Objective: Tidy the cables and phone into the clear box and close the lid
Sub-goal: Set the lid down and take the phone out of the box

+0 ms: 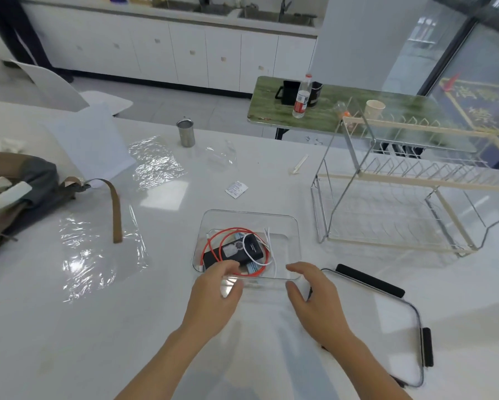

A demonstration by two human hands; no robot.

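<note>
Two hands are at the near rim of the clear box (pixel 293 226): the left hand (pixel 213 293) has its fingers curled over the rim with the thumb against the near wall, gripping it, while the right hand (pixel 314 295) is loosely spread beside the near right corner, holding nothing that I can make out. The white counter (pixel 84 342) lies bare toward the near edge and left of the arms. Inside the box a black phone (pixel 232 252) lies flat with a red cable (pixel 213 241) looped round it and a white cable (pixel 267 249) coiled over its right end. The lid (pixel 386 313), clear with black clips, lies flat just right of the right hand. Beyond it stands a wire dish rack (pixel 401 203), close to the box's right side. Crinkled plastic film (pixel 98 255) and a bag (pixel 20 192) sit well apart to the left.
</note>
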